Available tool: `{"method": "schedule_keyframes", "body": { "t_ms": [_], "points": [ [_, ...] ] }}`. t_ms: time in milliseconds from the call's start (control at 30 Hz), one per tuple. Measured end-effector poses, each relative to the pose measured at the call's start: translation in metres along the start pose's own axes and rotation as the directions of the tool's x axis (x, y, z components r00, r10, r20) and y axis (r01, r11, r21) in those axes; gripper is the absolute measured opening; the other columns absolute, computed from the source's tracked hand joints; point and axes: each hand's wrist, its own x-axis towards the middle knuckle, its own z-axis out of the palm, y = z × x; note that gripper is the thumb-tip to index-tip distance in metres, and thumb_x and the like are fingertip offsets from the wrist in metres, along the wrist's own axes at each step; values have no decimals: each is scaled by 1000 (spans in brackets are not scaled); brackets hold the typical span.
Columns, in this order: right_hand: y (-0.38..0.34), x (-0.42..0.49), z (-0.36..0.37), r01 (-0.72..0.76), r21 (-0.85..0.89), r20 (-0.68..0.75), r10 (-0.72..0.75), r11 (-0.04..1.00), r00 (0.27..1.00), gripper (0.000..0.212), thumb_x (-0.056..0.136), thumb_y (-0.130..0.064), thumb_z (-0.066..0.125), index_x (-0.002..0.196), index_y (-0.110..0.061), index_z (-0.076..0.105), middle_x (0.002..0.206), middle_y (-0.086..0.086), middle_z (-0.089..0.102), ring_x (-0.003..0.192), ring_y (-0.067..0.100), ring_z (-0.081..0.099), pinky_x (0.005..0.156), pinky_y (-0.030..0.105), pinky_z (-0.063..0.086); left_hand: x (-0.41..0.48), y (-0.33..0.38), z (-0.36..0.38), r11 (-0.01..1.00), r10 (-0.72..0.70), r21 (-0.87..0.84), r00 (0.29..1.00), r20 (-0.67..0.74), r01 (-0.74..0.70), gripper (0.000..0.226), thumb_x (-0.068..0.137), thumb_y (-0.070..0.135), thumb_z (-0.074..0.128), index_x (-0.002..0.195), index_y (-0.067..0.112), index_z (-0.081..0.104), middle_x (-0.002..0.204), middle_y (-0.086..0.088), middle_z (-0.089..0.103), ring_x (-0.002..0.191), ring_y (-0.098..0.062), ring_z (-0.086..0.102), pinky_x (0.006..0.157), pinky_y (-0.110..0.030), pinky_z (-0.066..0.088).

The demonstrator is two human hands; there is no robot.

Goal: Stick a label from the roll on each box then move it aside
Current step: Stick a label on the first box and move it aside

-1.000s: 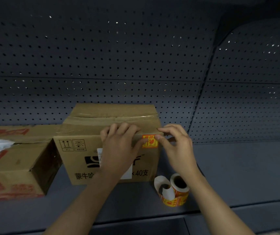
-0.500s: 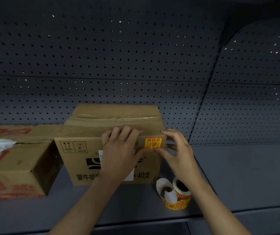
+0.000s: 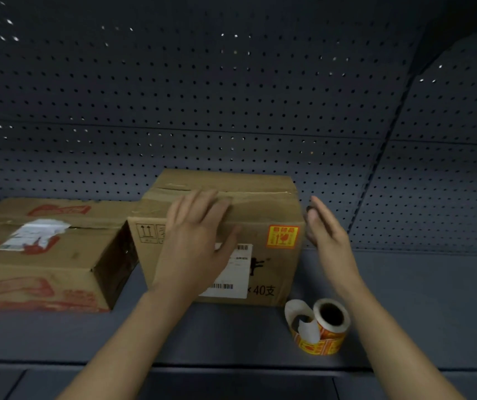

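A brown cardboard box [image 3: 263, 215] stands on the dark shelf [image 3: 422, 307]. An orange-and-yellow label [image 3: 282, 236] is stuck flat at the upper right of its front face. My left hand [image 3: 196, 243] lies over the front top edge of this box with straight fingers reaching onto the top. My right hand [image 3: 325, 229] is held flat just beside the box's right side, fingers straight; whether it touches the box is unclear. The label roll [image 3: 322, 327] lies on the shelf in front of the box's right corner, a strip of white backing curling off it.
A second, wider cardboard box [image 3: 38, 255] with red print and a torn white sticker stands to the left, close against the first box. A grey pegboard wall [image 3: 231, 96] closes the back. The shelf's front edge [image 3: 231, 366] runs below my forearms.
My right hand left the label and moved to the box's right side with fingers straightened. My left hand slid up from the front face onto the top edge. The label now stays on the box.
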Motion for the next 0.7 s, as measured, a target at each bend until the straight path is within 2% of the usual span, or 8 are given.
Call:
{"method": "schedule_keyframes", "body": {
  "t_ms": [67,133,200,300,367,467,567,700],
  "points": [
    [-5,19,2,-73,26,32,72,997,997,73,80,-72,56,146,-44,42,153,-8,46,138,9,43,118,41,33,-12,-7,-12,996,-90,21,995,42,90,59,94,55,39,140,21,50,152,-4,42,147,-30,26,122,-46,12],
    [-13,37,7,-120,29,89,117,992,989,63,94,-52,56,151,-34,36,154,-3,44,127,8,51,112,33,38,-23,-12,-15,990,-116,91,986,121,105,68,94,61,31,149,23,38,159,-5,33,151,-33,17,124,-50,7],
    [-20,50,14,-179,88,132,167,980,977,58,102,-29,53,155,-26,31,152,2,46,113,9,59,102,30,46,-30,-16,-13,987,-105,143,977,184,79,73,94,66,23,153,24,30,162,-5,27,152,-34,12,124,-53,7],
    [-24,55,15,-255,143,179,229,956,957,59,103,-16,50,156,-22,27,150,7,48,116,18,61,98,33,51,-33,-19,-10,992,-97,105,973,210,76,74,94,69,20,151,24,33,159,-3,31,152,-32,11,123,-55,8],
    [-23,48,12,-250,123,178,227,960,958,60,103,-14,49,157,-20,25,151,6,48,119,18,60,103,35,49,-33,-21,-9,994,-112,24,972,205,110,72,93,70,21,147,25,38,154,0,36,151,-28,13,123,-57,10],
    [-26,28,13,-226,73,152,213,971,965,61,103,-18,51,157,-21,23,150,4,49,123,17,58,110,38,44,-34,-30,-13,987,-126,-77,976,180,142,63,94,68,26,137,26,46,144,5,42,145,-22,20,118,-59,23],
    [-33,1,21,-182,25,143,177,983,974,63,102,-24,53,157,-22,21,148,1,51,127,14,57,113,39,41,-34,-41,-21,979,-139,-129,979,150,159,52,95,65,32,124,26,50,124,11,45,133,-18,31,113,-57,32],
    [-43,-42,35,-122,-52,135,128,991,983,64,102,-34,51,158,-27,20,124,-16,66,104,-2,65,95,22,49,-36,-57,-30,947,-189,-243,975,116,212,42,93,64,37,104,27,51,105,12,45,115,-12,36,106,-47,37]
  ]
}}
